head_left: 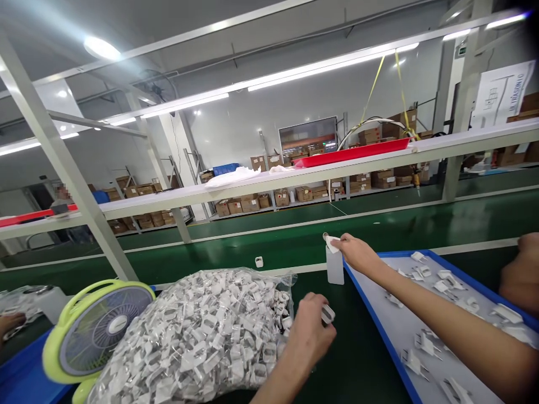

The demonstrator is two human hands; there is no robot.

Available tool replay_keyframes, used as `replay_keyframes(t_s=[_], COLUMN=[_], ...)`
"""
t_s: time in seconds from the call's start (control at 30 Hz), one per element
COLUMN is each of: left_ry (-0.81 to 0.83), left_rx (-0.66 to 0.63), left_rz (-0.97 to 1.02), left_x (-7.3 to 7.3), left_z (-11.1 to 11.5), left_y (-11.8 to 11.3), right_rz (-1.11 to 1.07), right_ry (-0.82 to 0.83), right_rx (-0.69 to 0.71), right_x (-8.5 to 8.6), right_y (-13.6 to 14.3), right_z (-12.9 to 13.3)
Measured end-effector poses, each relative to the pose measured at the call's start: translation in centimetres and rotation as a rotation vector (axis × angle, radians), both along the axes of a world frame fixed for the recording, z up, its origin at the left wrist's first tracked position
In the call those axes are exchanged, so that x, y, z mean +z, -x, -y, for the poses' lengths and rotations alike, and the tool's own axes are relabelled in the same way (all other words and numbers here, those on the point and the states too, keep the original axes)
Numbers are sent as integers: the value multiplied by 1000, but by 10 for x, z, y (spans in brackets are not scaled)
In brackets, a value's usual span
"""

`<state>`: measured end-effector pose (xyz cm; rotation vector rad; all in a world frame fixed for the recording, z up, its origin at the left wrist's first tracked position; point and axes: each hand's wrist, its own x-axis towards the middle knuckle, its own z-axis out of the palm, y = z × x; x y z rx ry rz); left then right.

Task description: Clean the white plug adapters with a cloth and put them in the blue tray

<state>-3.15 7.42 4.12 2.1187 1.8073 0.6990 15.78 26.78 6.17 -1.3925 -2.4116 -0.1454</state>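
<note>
My left hand (309,336) is closed on a small white plug part (328,313) right beside the open side of a clear plastic bag (197,336) stuffed with several of the same white parts. My right hand (357,252) reaches forward and pinches a small white piece (332,243) against the top of a white plastic bottle (335,268), which stands upright on the green belt at the corner of a blue tray (379,325). Several white plug parts (446,280) lie spread over the tray's grey floor under my right forearm.
A lime-green table fan (99,331) sits at the left of the bag. One loose white part (259,261) lies on the green conveyor belt (379,224). Another person's arm (522,275) shows at the right edge and a hand (10,322) at the left. A white shelf rail with a red tray (353,152) runs overhead.
</note>
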Motion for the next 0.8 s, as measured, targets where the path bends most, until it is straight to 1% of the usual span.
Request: replay_keyframes(t_s=[0.07, 0.17, 0.27, 0.3, 0.37, 0.43, 0.5, 0.6, 0.67, 0.73, 0.8], left_ry=[7, 68, 148, 154, 129, 93, 57, 43, 108, 194, 234], left_rx=[-63, -145, -197, -209, -236, -261, -292, -333, -309, -268, -262], left_rz=[59, 164, 275, 297, 341, 396, 419, 383, 359, 369, 393], left_x=[-18, -51, -81, -89, -99, -103, -104, -99, -92, -85, -80], left_z=[11, 25, 34, 36, 38, 40, 43, 48, 50, 51, 48], left_y=[-14, -26, -26, -23, -16, -8, -2, 1, 3, 4, 6], right_rz=[-25, -104, -239, -304, -471, -673, -883, -1164, -1322, -1457, -1557], right_ry=[20, 61, 133, 159, 213, 294, 436, 733, 873, 922, 913], right_rx=[-1, 8, 7, -2, -37, -89, -135, -154, -157, -165, -206], right_x=[1, 3, 7, 9, 11, 8, -1, -21, -36, -50, -63], right_y=[-1, -1, -1, -1, -1, 1, 3, 6, 5, 3, -3], right_z=[1, 4, 9, 12, 22, 39, 64, 116, 154, 187, 214])
